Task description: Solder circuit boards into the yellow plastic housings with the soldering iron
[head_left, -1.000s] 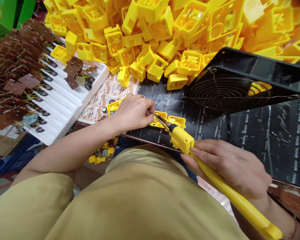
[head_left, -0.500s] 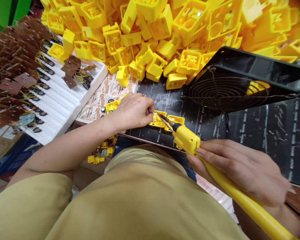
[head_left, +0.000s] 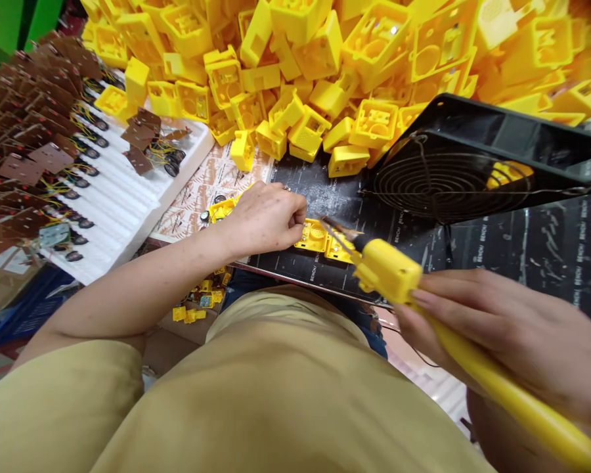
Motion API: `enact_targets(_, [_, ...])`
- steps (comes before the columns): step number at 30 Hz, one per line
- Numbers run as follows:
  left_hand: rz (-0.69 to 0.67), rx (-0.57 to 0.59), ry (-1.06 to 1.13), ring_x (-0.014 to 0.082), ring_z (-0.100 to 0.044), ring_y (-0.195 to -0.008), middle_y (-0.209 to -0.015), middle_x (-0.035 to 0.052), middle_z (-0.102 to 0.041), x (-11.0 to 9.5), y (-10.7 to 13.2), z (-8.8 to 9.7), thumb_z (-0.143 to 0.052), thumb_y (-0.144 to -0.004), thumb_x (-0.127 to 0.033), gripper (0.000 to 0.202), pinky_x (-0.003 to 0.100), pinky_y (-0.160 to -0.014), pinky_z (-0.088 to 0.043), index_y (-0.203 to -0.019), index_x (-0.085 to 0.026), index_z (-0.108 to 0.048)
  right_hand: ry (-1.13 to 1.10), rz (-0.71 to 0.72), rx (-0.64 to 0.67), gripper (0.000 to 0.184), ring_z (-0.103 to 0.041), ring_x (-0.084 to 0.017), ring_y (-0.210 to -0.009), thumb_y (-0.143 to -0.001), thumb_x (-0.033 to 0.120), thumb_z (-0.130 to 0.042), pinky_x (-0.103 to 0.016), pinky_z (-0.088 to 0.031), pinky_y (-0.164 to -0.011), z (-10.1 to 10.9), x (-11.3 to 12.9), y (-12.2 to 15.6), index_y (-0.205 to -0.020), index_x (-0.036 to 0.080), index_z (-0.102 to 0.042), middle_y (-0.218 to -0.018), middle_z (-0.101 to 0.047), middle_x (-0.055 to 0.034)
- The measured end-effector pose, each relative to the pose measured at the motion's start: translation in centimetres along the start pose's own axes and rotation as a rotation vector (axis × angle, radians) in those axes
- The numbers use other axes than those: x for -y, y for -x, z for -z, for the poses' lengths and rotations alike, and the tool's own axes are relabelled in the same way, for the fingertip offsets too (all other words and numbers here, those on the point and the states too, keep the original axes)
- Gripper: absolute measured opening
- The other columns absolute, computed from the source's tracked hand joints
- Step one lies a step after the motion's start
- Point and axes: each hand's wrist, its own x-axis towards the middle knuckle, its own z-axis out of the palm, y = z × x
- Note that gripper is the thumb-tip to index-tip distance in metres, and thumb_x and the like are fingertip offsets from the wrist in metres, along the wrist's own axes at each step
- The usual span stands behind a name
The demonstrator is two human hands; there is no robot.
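Observation:
My left hand (head_left: 263, 220) rests on the black mat (head_left: 423, 243), fingers curled and pressed against a small yellow plastic housing (head_left: 314, 236). A second yellow housing (head_left: 337, 249) lies just to its right. My right hand (head_left: 502, 335) grips a yellow soldering iron (head_left: 394, 272); its metal tip hangs just above and to the right of the first housing, not touching it.
A big heap of yellow plastic housings (head_left: 325, 59) fills the back of the table. A black fan with a wire grille (head_left: 453, 177) stands at right. A white foam tray (head_left: 123, 197) with brown circuit boards (head_left: 34, 138) and wires lies at left. Small yellow parts (head_left: 201, 302) sit below the table edge.
My right hand has drawn the soldering iron back to the right and up, lifting its tip off the housing. My left hand stays on the housing.

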Motion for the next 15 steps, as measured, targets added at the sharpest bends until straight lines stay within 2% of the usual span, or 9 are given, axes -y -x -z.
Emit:
enact_targets(3, [-0.009,-0.006,0.0,0.0195,-0.063,-0.073,-0.07,0.0024,-0.069,0.0,0.0,0.0,-0.055,-0.074,-0.021,0.018,0.031,-0.072,-0.046,-0.078,-0.018,-0.072,0.014,-0.094,-0.015,0.017,-0.067,-0.013,-0.071,-0.086,0.014,-0.068,-0.021,-0.058,-0.067,0.5,-0.3,0.8,-0.1,0.021,-0.06,-0.081,-0.068,-0.0011])
enact_targets(5, [-0.013,-0.004,-0.003,0.0189,-0.063,-0.073,-0.07,0.0021,-0.069,0.1,-0.1,0.1,-0.055,-0.074,-0.022,0.018,0.031,-0.072,-0.046,-0.078,-0.019,-0.072,0.034,-0.087,0.009,0.013,-0.068,-0.014,-0.072,-0.091,0.021,-0.064,-0.022,-0.058,-0.066,0.5,-0.8,1.4,-0.103,0.022,-0.06,-0.083,-0.069,-0.0017])
enact_targets(7, [-0.007,0.003,-0.011,0.0189,-0.062,-0.073,-0.071,0.0021,-0.069,0.0,-0.1,0.1,-0.055,-0.074,-0.022,0.018,0.032,-0.072,-0.045,-0.079,-0.019,-0.072,0.048,-0.072,0.007,0.023,-0.069,-0.016,-0.076,-0.089,0.026,-0.067,-0.023,-0.059,-0.066,0.5,-1.3,1.8,-0.111,0.022,-0.061,-0.088,-0.071,-0.0027])
enact_targets(9, [0.003,0.012,-0.019,0.0198,-0.061,-0.074,-0.072,0.0025,-0.069,0.0,-0.1,0.2,-0.055,-0.074,-0.022,0.017,0.033,-0.073,-0.045,-0.078,-0.019,-0.071,0.06,-0.071,-0.035,0.042,-0.07,-0.018,-0.08,-0.083,0.025,-0.074,-0.026,-0.06,-0.069,0.6,-1.3,2.0,-0.123,0.023,-0.059,-0.097,-0.072,-0.0034])
enact_targets(11, [0.004,0.015,-0.023,0.0203,-0.06,-0.075,-0.072,0.0028,-0.069,-0.1,0.0,0.2,-0.055,-0.074,-0.022,0.017,0.033,-0.073,-0.045,-0.077,-0.019,-0.071,0.087,-0.173,-0.068,0.051,-0.07,-0.019,-0.084,-0.081,0.022,-0.077,-0.029,-0.06,-0.076,0.7,-0.7,1.9,-0.127,0.024,-0.057,-0.101,-0.071,-0.0034])
enact_targets(15, [-0.045,-0.018,-0.039,0.0196,-0.057,-0.077,-0.07,0.0035,-0.065,-0.1,0.0,0.1,-0.055,-0.075,-0.021,0.015,0.032,-0.075,-0.044,-0.075,-0.018,-0.07,0.104,-0.315,-0.038,0.047,-0.07,-0.018,-0.089,-0.083,0.029,-0.074,-0.027,-0.058,-0.085,0.9,1.4,1.4,-0.127,0.028,-0.058,-0.102,-0.071,-0.0023])
